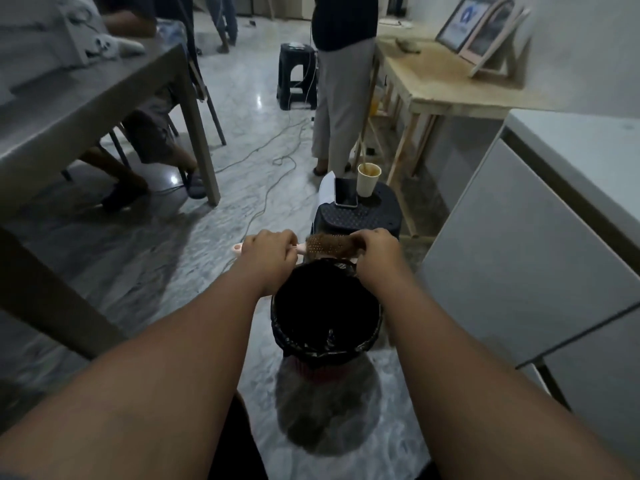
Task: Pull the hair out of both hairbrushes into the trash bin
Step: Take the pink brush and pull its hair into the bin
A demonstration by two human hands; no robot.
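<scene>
Left hand [268, 256] grips the pink hairbrush [320, 247] handle; right hand [375, 252] pinches hair at its head, above the trash bin [294, 341].

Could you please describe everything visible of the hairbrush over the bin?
The hairbrush has a pale pink handle and a head of pale-tipped bristles matted with brown hair. It lies level above the far rim of the black-lined trash bin; the left hand grips the handle, the right hand pinches the hair.
</scene>
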